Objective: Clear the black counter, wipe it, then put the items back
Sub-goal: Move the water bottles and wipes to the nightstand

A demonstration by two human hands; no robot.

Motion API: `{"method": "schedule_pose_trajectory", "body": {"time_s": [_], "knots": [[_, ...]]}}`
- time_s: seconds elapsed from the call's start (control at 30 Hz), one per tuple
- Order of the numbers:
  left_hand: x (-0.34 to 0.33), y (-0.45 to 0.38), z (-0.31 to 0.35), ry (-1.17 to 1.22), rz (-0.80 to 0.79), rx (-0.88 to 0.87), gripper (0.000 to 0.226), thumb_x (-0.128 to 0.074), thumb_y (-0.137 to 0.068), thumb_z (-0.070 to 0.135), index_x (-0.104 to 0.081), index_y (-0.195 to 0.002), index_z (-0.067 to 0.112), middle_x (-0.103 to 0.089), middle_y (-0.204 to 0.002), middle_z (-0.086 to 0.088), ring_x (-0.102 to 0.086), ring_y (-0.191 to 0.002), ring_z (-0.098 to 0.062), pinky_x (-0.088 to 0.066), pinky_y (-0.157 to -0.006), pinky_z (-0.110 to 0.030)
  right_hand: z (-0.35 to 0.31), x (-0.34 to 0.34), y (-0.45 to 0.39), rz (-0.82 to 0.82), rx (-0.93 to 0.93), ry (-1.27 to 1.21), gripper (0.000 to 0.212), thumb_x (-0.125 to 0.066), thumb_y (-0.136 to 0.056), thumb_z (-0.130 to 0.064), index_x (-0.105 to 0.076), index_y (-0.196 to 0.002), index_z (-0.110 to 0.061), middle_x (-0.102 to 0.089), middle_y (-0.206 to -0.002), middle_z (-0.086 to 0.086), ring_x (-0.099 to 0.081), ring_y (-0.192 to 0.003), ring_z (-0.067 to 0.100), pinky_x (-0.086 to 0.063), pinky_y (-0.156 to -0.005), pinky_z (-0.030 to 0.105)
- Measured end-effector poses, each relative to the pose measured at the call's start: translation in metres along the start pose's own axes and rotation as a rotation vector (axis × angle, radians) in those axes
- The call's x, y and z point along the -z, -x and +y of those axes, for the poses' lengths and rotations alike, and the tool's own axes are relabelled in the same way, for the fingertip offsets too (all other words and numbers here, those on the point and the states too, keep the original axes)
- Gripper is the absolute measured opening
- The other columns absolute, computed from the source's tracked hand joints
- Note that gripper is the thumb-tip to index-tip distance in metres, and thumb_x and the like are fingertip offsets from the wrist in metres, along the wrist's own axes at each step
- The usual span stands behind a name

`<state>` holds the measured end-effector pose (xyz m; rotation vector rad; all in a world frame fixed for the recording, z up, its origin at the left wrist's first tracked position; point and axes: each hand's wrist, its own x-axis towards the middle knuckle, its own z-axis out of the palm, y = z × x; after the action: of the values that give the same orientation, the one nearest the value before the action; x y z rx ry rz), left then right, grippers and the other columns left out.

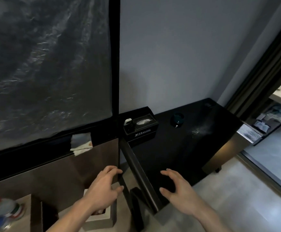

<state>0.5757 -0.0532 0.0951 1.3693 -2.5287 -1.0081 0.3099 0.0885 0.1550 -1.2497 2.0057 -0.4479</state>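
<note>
We hold our left hand (102,186) and right hand (178,190) out with loose fingers, holding nothing. The black counter (178,148) lies just past them. At its far end sit a tissue box (140,128) and a dark cup (177,119), too blurry to see well.

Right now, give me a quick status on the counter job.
Both hands empty: left hand and right hand open, low. Black counter not cleared: tissue box and dark jar on it. Dusty smear unwiped.

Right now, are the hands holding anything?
No. The left hand and right hand are both open and empty, held above the counter.
</note>
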Motion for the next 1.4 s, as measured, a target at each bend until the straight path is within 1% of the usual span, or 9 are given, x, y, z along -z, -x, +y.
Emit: {"method": "schedule_pose_trajectory", "body": {"time_s": [0.17, 0.3, 0.77, 0.9, 0.97, 1.07, 1.17, 1.3, 1.4], "knots": [[-0.008, -0.071, 0.018, 0.02, 0.011, 0.001, 0.059, -0.068, -0.09, 0.047, -0.047, -0.143, 0.034, -0.036, -0.142, 0.019, -0.043, -0.133, -0.008, -0.037, -0.108, -0.02, 0.029, 0.043, -0.047, 0.006, -0.023, -0.024, 0.063, -0.07, -0.097, -0.04, -0.042, -0.153, -0.04, -0.028, -0.165, -0.015, -0.031, -0.15, 0.007, -0.026, -0.121, 0.025], [-0.01, -0.109, 0.032, 0.045, 0.032, 0.01, 0.061, -0.069, -0.089, 0.049, -0.046, -0.144, 0.035, -0.036, -0.142, 0.021, -0.044, -0.131, -0.007, -0.037, -0.108, -0.02, 0.043, 0.074, -0.084, -0.016, -0.049, -0.049, 0.064, -0.071, -0.096, -0.039, -0.042, -0.152, -0.042, -0.027, -0.166, -0.014, -0.031, -0.152, 0.011, -0.029, -0.125, 0.034], [-0.055, -0.234, 0.082, 0.105, 0.092, 0.228, 0.06, -0.074, -0.087, 0.045, -0.051, -0.141, 0.033, -0.039, -0.137, 0.019, -0.048, -0.13, -0.005, -0.035, -0.113, -0.02, 0.13, 0.175, -0.284, -0.085, -0.012, -0.05, 0.064, -0.071, -0.096, -0.036, -0.042, -0.153, -0.038, -0.035, -0.158, -0.013, -0.039, -0.144, 0.012, -0.042, -0.118, 0.037], [-0.069, -0.275, 0.103, 0.123, 0.123, 0.336, 0.057, -0.075, -0.087, 0.043, -0.054, -0.139, 0.032, -0.044, -0.137, 0.015, -0.051, -0.129, -0.007, -0.038, -0.11, -0.021, 0.17, 0.215, -0.368, -0.09, -0.032, 0.022, 0.065, -0.07, -0.097, -0.032, -0.04, -0.155, -0.029, -0.034, -0.159, -0.003, -0.058, -0.11, 0.008, -0.051, -0.098, 0.028], [-0.072, -0.291, 0.114, 0.116, 0.125, 0.399, 0.055, -0.075, -0.087, 0.044, -0.055, -0.137, 0.033, -0.046, -0.136, 0.014, -0.053, -0.126, -0.008, -0.04, -0.107, -0.022, 0.187, 0.229, -0.411, -0.1, -0.042, 0.088, 0.066, -0.07, -0.098, -0.031, -0.039, -0.156, -0.026, -0.032, -0.16, 0.001, -0.057, -0.097, 0.007, -0.05, -0.092, 0.025], [-0.076, -0.311, 0.131, 0.108, 0.13, 0.475, 0.053, -0.075, -0.088, 0.042, -0.056, -0.137, 0.032, -0.048, -0.135, 0.014, -0.056, -0.12, -0.007, -0.04, -0.098, -0.017, 0.211, 0.24, -0.471, -0.121, -0.038, 0.161, 0.071, -0.069, -0.097, -0.032, -0.034, -0.158, -0.022, -0.027, -0.163, 0.005, -0.06, -0.12, 0.021, -0.05, -0.103, 0.033], [-0.081, -0.319, 0.143, 0.125, 0.124, 0.518, 0.05, -0.075, -0.088, 0.04, -0.057, -0.134, 0.033, -0.051, -0.13, 0.017, -0.057, -0.112, -0.001, -0.041, -0.091, -0.014, 0.223, 0.24, -0.524, -0.136, 0.006, 0.275, 0.076, -0.066, -0.097, -0.032, -0.027, -0.161, -0.017, -0.022, -0.165, 0.009, -0.046, -0.141, 0.031, -0.044, -0.114, 0.042], [-0.088, -0.315, 0.15, 0.128, 0.082, 0.581, 0.048, -0.072, -0.088, 0.045, -0.058, -0.132, 0.038, -0.053, -0.127, 0.023, -0.06, -0.108, 0.001, -0.044, -0.088, -0.016, 0.227, 0.232, -0.576, -0.191, -0.019, 0.382, 0.084, -0.065, -0.097, -0.031, -0.017, -0.164, -0.013, -0.014, -0.168, 0.011, -0.044, -0.142, 0.036, -0.047, -0.112, 0.046], [-0.096, -0.305, 0.151, 0.117, 0.055, 0.626, 0.051, -0.071, -0.087, 0.049, -0.057, -0.135, 0.039, -0.054, -0.13, 0.025, -0.062, -0.11, 0.0, -0.049, -0.094, -0.021, 0.233, 0.223, -0.599, -0.222, -0.04, 0.413, 0.082, -0.065, -0.098, -0.027, -0.017, -0.163, -0.011, -0.022, -0.166, 0.014, -0.047, -0.139, 0.034, -0.05, -0.108, 0.044]]}}
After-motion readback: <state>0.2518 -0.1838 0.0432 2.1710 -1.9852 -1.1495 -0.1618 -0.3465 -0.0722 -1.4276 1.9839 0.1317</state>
